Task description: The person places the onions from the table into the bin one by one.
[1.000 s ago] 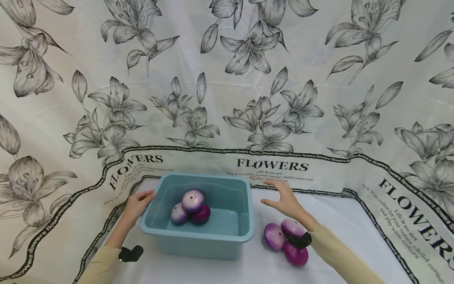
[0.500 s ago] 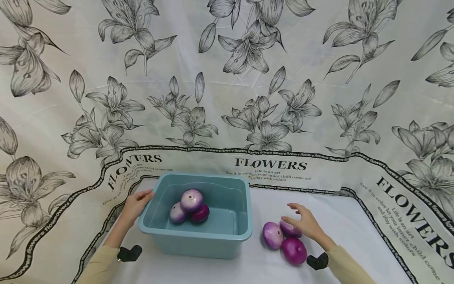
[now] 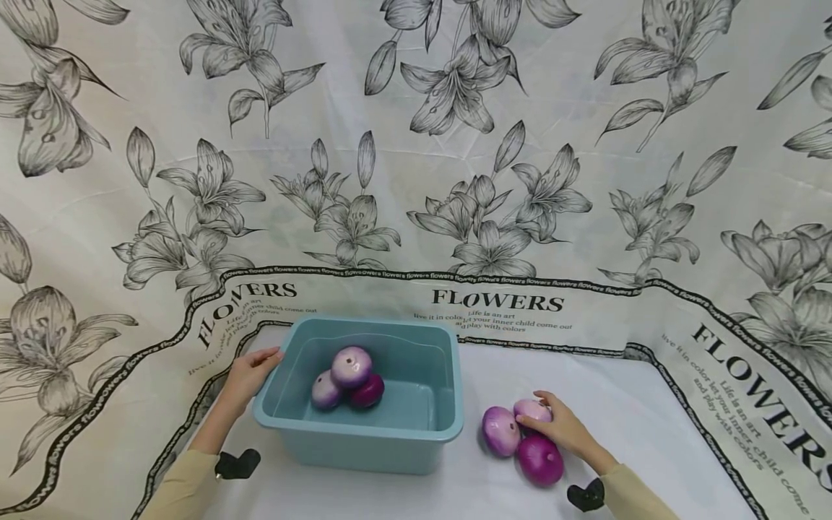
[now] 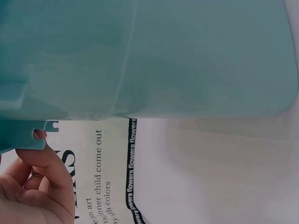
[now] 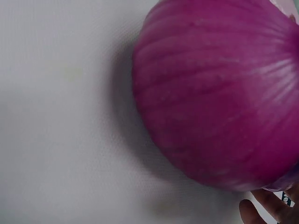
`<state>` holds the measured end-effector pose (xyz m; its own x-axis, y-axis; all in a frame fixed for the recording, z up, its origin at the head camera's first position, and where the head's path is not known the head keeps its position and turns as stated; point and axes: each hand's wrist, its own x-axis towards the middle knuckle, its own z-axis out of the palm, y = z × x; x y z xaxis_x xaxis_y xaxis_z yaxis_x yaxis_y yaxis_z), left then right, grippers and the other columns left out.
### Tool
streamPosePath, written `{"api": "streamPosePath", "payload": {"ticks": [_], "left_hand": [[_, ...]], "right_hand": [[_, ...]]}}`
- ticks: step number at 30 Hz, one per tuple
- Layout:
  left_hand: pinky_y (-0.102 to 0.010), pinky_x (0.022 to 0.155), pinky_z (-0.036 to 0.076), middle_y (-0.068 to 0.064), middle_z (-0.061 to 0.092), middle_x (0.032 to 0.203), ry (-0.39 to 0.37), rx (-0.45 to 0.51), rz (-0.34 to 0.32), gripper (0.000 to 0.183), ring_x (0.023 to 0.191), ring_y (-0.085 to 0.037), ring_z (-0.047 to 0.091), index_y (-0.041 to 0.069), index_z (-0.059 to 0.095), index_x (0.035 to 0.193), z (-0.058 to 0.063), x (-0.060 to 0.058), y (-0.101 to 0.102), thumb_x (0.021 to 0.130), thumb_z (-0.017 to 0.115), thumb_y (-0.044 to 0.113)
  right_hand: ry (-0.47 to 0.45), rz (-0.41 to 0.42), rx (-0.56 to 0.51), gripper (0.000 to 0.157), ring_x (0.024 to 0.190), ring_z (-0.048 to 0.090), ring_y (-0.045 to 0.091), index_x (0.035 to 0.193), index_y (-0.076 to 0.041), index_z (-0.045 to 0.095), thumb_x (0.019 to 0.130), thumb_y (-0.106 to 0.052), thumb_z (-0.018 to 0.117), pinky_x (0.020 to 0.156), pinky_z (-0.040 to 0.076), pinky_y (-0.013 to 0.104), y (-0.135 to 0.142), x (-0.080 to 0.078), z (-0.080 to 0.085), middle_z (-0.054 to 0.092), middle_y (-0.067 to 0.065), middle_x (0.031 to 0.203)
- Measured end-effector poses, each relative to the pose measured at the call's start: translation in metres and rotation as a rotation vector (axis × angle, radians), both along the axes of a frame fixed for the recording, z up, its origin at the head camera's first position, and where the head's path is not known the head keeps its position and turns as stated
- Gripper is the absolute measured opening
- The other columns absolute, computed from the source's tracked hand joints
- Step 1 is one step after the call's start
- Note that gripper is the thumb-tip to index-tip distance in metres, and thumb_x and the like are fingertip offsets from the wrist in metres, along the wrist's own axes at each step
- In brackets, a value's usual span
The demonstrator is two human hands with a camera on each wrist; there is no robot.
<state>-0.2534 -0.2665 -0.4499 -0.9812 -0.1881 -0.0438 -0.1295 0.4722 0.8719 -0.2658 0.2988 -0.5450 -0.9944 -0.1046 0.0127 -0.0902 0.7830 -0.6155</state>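
On the left, my left hand (image 3: 250, 377) grips the side rim of a light blue plastic bin (image 3: 364, 432). Its curled fingers (image 4: 51, 170) show under the rim in the left wrist view. Inside the bin are a pale purple onion (image 3: 352, 367) on top, another pale onion (image 3: 326, 391) and a dark purple onion (image 3: 367, 391). To the bin's right, my right hand (image 3: 564, 427) holds the rear onion (image 3: 531, 410) of three, thumb in front and fingers behind. A two-tone onion (image 3: 500, 431) and a dark purple onion (image 3: 540, 459) touch it; the dark onion fills much of the right wrist view.
A white cloth (image 3: 481, 484) covers the table. Behind and at both sides hangs a curtain (image 3: 390, 238) printed with flowers. Black straps with attachments (image 3: 237, 464) sit at both wrists.
My right hand first drew back to the right from beside the bin, then came down around the rear onion. My left hand and the bin have stayed put.
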Motion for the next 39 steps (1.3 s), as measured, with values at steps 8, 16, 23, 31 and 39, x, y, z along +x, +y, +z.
{"api": "streamPosePath", "payload": {"ticks": [8,16,23,31,39], "left_hand": [[-0.043,0.089,0.051,-0.027,0.053,0.135,-0.005,0.0,0.006,0.055,0.117,-0.04,0.055,-0.003,0.049,0.137,0.0,0.001,0.001,0.099,0.052,0.036],[-0.041,0.088,0.05,-0.026,0.054,0.134,0.01,-0.007,0.017,0.051,0.115,-0.038,0.057,-0.003,0.051,0.136,-0.003,0.0,0.001,0.099,0.053,0.033],[-0.043,0.089,0.05,-0.026,0.055,0.133,0.018,-0.02,0.017,0.053,0.115,-0.038,0.056,-0.003,0.052,0.135,-0.003,-0.001,0.001,0.098,0.053,0.035],[-0.041,0.089,0.05,-0.026,0.054,0.134,0.02,-0.004,0.013,0.052,0.115,-0.037,0.057,-0.003,0.051,0.135,-0.004,-0.001,0.0,0.099,0.053,0.033],[-0.044,0.092,0.049,-0.026,0.053,0.135,0.018,-0.005,0.019,0.052,0.117,-0.038,0.055,-0.003,0.051,0.136,-0.004,-0.001,0.0,0.099,0.053,0.033]], "right_hand": [[-0.009,0.005,-0.01,0.081,0.12,0.054,0.043,0.137,0.005,0.043,0.082,-0.048,0.069,0.096,0.044,0.055,-0.001,0.001,-0.004,0.053,0.029,0.132],[-0.014,-0.011,-0.051,0.069,0.112,0.06,0.036,0.13,0.001,0.05,0.082,-0.044,0.07,0.09,0.049,0.049,-0.002,-0.001,-0.007,0.059,0.025,0.125],[0.0,-0.064,-0.077,0.068,0.105,0.061,0.033,0.128,0.004,0.05,0.083,-0.044,0.069,0.084,0.051,0.043,-0.005,-0.001,-0.003,0.06,0.024,0.12],[0.097,-0.07,-0.105,0.063,0.097,0.06,0.027,0.123,0.004,0.054,0.081,-0.039,0.073,0.076,0.049,0.031,-0.012,-0.004,0.011,0.06,0.023,0.113],[0.152,-0.023,-0.086,0.066,0.095,0.058,0.03,0.125,0.005,0.051,0.082,-0.04,0.073,0.071,0.05,0.032,-0.021,-0.016,0.043,0.053,0.027,0.113]]}}
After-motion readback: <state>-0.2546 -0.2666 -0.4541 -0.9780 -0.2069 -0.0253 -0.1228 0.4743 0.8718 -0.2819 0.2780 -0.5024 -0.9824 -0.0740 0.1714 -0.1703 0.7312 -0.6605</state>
